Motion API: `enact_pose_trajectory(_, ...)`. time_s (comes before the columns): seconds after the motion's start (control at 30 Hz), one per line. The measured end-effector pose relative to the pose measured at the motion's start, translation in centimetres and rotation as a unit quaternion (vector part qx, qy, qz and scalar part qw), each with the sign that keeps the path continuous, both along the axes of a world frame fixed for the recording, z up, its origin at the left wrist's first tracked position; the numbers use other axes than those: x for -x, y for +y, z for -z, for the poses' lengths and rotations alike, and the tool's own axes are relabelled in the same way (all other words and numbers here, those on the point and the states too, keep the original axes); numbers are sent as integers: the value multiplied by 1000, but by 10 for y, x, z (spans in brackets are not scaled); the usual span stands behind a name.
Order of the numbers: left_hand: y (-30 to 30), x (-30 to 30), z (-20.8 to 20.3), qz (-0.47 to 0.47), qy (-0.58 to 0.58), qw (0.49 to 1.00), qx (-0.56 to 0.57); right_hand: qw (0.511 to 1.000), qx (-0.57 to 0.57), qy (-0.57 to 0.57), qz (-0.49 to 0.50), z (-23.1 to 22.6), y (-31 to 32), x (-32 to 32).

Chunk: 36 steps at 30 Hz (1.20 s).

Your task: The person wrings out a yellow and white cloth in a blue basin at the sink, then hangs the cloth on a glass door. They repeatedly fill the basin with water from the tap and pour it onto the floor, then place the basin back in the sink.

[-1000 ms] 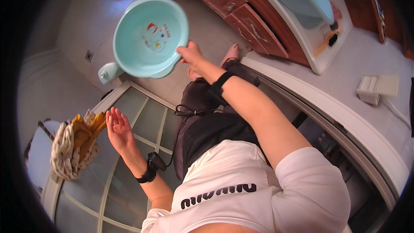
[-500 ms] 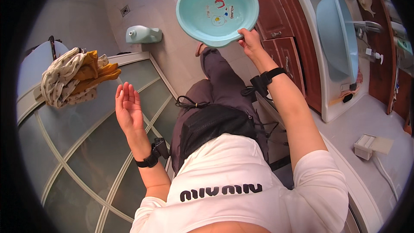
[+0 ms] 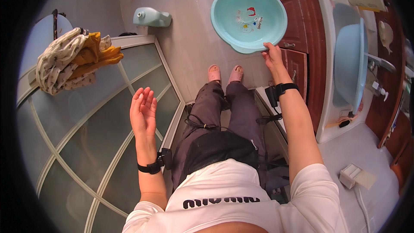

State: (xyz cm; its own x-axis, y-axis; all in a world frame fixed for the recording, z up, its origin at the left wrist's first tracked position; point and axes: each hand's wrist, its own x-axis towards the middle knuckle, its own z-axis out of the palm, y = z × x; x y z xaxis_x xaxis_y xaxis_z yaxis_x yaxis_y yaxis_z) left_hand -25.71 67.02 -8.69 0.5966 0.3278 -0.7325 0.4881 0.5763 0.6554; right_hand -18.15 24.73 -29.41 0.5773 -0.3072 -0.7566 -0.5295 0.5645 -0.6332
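Observation:
A round turquoise basin (image 3: 228, 21) with small cartoon prints inside hangs in front of me, gripped by its near rim in my right hand (image 3: 273, 57). Nothing lies inside the basin. My left hand (image 3: 143, 112) is raised over the glass-panelled door, palm up, its fingers extended close together and holding nothing. Nearest to that hand, a bundle of cloth (image 3: 71, 62), patterned white and mustard yellow, is draped at the door's far end. Each wrist wears a black strap with a small device.
On the floor ahead stands a pale green jug (image 3: 151, 17). To the right are red-brown cabinets (image 3: 297, 13) and a white sink counter holding a light blue basin (image 3: 349, 60) under a faucet (image 3: 380, 61). The framed glass door (image 3: 99, 116) fills the left side.
The turquoise basin, in my right hand, has shifted rightward in the view. My left hand has also moved a little right. Both feet now show, and the view has turned somewhat.

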Motion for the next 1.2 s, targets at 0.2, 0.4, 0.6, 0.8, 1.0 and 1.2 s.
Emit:
enact_pose_trajectory(0.2, -8, 32, 25, -30, 47, 997, -49, 998, 8, 49, -40, 76, -37, 40)
enact_pose_trajectory(0.4, -25, 72, 58, -55, 128, 988, -61, 991, 39, 101, -82, 156, -66, 95)
enact_pose_trajectory(0.6, -35, 87, 102, -49, 173, 982, -53, 966, 102, 195, -132, 224, -98, 141)
enact_pose_trajectory(0.8, -39, 96, 133, -22, 207, 977, -54, 939, 160, 244, -183, 280, -124, 162)
enact_pose_trajectory(1.0, -44, 99, 153, -35, 223, 973, -42, 794, 432, 162, -396, 322, -100, 146)
enact_pose_trajectory(1.2, -46, 103, 154, -65, 209, 975, -24, 759, 480, 161, -410, 347, -49, 108)
